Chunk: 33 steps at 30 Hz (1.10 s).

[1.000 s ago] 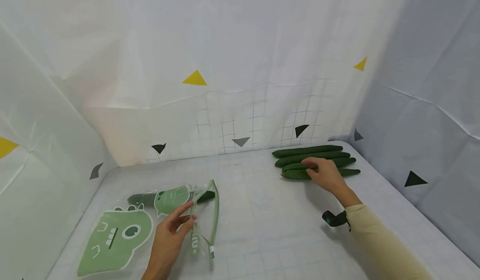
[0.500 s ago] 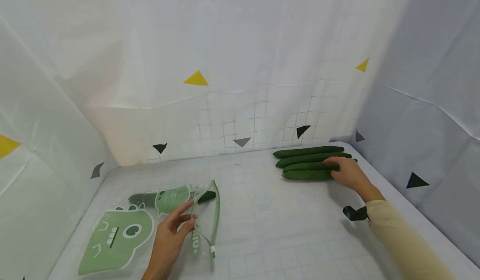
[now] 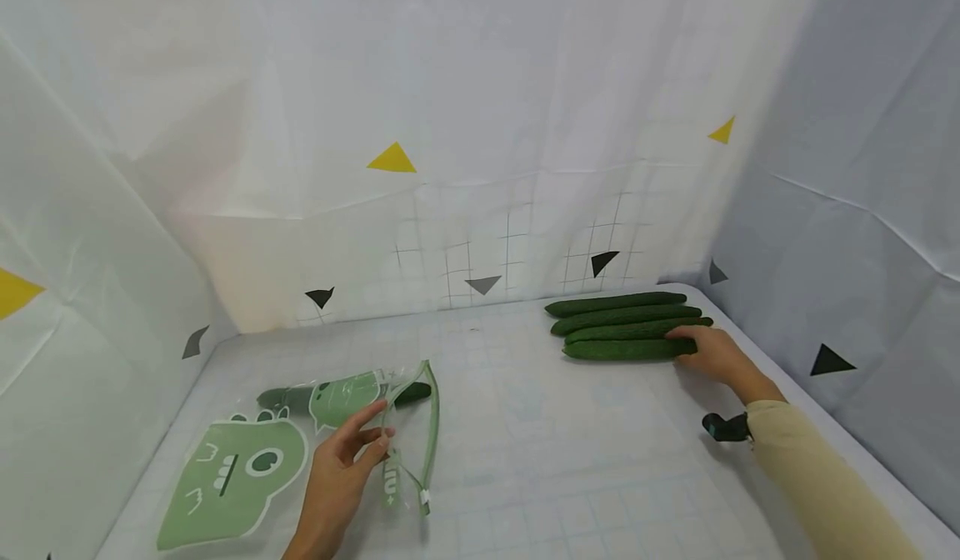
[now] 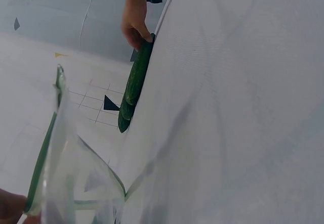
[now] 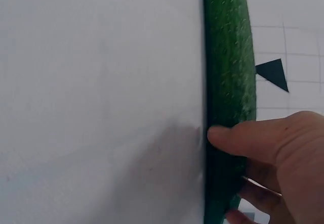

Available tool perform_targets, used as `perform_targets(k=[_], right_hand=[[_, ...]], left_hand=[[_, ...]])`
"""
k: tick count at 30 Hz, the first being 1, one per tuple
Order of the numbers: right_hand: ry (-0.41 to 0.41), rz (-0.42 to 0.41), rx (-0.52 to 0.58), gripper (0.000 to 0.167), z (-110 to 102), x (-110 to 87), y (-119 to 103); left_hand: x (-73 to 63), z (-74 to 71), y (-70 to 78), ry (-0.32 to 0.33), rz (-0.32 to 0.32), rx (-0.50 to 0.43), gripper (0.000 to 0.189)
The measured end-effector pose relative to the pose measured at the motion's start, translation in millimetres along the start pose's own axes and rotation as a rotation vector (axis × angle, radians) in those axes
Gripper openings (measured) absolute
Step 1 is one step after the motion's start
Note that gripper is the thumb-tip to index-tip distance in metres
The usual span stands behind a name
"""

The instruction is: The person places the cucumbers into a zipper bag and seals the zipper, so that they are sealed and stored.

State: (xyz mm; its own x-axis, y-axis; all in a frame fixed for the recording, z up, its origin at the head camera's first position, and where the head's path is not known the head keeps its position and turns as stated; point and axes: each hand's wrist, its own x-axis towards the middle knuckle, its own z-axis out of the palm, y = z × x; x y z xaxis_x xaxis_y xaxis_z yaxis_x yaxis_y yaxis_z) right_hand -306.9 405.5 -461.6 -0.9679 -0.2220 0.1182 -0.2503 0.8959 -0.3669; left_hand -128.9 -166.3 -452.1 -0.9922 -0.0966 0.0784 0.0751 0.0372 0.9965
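My left hand [image 3: 337, 477] pinches the mouth of a clear zip bag [image 3: 240, 493] printed with a green cartoon dinosaur. The bag lies at the left, its green-edged mouth spread toward the right. Behind my left fingers, a cucumber [image 3: 287, 397] appears to lie inside the bag. At the back right, my right hand [image 3: 716, 356] grips the right end of the nearest cucumber [image 3: 615, 350] in a row. In the right wrist view the thumb presses the near side of that cucumber [image 5: 228, 57], with fingers curled on the far side. It still rests on the table.
Several cucumbers lie side by side, including one at the back [image 3: 615, 303] by the rear wall. White sheets with coloured triangles wall the table [image 3: 517, 452] at the back and both sides. A dark device [image 3: 726, 427] is strapped to my right wrist.
My right hand has moved right along the cucumber row, then lowered onto the nearest one's right end and gripped it. My left hand and the bag have stayed in place.
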Motion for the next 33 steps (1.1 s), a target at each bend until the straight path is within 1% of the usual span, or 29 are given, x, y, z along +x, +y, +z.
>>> perform_targets(k=[2, 6, 15, 25, 33], right_hand=[[-0.016, 0.003, -0.007, 0.046, 2, 1.1, 4], [-0.018, -0.003, -0.001, 0.047, 4, 1.6, 8], [0.012, -0.014, 0.028, 0.047, 5, -4.5, 13], [0.045, -0.036, 0.030, 0.046, 2, -9.4, 10], [0.072, -0.052, 0.020, 0.043, 1, -11.8, 5]], left_hand=[[-0.1, 0.1, -0.2, -0.002, -0.002, -0.002, 0.048], [0.3, 0.3, -0.3, 0.001, -0.005, -0.002, 0.048], [1.2, 1.2, -0.8, 0.011, -0.016, 0.004, 0.050], [1.7, 1.8, -0.7, 0.013, -0.030, 0.010, 0.051], [1.8, 1.8, -1.8, 0.013, -0.028, 0.010, 0.051]])
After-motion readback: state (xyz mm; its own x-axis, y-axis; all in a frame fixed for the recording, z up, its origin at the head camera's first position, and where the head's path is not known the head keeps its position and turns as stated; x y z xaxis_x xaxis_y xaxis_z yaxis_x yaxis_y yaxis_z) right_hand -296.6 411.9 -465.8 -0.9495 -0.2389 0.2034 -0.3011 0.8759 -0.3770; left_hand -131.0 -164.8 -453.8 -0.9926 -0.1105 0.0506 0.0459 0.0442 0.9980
